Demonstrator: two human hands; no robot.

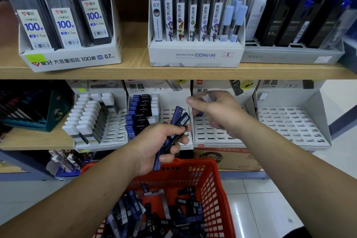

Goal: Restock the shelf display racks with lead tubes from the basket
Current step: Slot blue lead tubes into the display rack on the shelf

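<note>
The person stands before two wooden shelves, with a red basket (212, 189) low between the arms. Its far rim comes close under the edge of the lower shelf (34, 142), so little room is left there. In the basket lie many loose lead tubes (154, 216), black and blue, some marked "HB 0.7".

The left hand (160, 145) is clenched around a bundle of tubes (178, 120), blue and black, which stick up in front of the middle rack (160, 120). This rack is filled only on its left side; one tube there reads "HB 0.5". The right hand (214, 110) is blurred above the next rack (212, 131), whose slots are almost all free. Its fingers are bent and seem to pinch something pale, but I cannot tell what it is. The far right rack (293, 123) has all its slots open, and a card on its left wall reads "HB 0.7".

On the upper shelf, the left box (71, 60) reads "100" and "2B 0.7mm". The middle box (195, 55) reads "DETECTIVE CONAN".
</note>
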